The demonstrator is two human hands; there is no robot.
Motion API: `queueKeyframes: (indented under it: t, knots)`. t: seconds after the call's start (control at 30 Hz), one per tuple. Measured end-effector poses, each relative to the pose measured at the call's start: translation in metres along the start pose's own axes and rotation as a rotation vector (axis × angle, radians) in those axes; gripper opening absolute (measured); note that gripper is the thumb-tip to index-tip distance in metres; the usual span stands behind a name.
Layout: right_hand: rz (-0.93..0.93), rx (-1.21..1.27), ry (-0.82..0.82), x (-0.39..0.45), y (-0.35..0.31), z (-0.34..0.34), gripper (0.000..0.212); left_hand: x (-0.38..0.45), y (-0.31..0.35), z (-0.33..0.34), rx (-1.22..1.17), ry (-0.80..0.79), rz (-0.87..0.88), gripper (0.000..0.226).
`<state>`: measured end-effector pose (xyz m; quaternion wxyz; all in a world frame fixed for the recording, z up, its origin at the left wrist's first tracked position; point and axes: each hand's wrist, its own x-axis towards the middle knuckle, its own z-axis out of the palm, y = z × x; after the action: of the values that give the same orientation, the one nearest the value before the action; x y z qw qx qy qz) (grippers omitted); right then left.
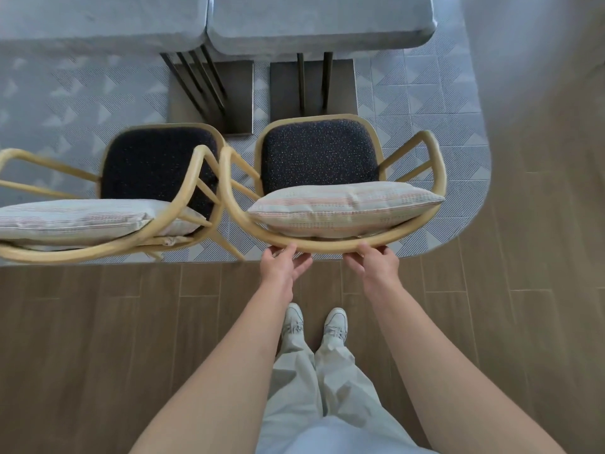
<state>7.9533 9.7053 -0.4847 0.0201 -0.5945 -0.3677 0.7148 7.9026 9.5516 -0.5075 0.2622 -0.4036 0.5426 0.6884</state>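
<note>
At the far left, a rattan armchair [193, 178] stands on patterned floor tiles [425, 103], facing a grey desk [98, 18]. It has a dark seat pad [154, 162], and a pale striped pillow [72, 217] leans against its back. Its curved armrest sits just beside the armrest of a second chair [229, 178] of the same kind, which faces a second desk [320, 18] butted against the first. Each desk rests on a dark pedestal base.

The second chair is in the middle of the view, straight ahead of the person, at the near edge of the tiles. It has a speckled dark seat [317, 152] and its own striped pillow [343, 204]. The left grip [284, 262] curls round the chair's curved back rail, thumb on top and fingers beneath. The right grip [376, 262] clasps the same rail a little further along, its fingers wrapped round the rail. Below the hands, two white shoes [335, 322] stand on the wooden floor [540, 290], which continues past the tiles' rounded corner on the right.
</note>
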Motion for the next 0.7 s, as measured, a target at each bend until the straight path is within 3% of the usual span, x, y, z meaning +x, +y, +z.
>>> queueKeyframes:
  t: [0.7]
  knots:
    - [0.027, -0.121, 0.011, 0.001, -0.004, -0.004, 0.036, -0.007, 0.005, 0.000, 0.026, 0.020, -0.063, 0.033]
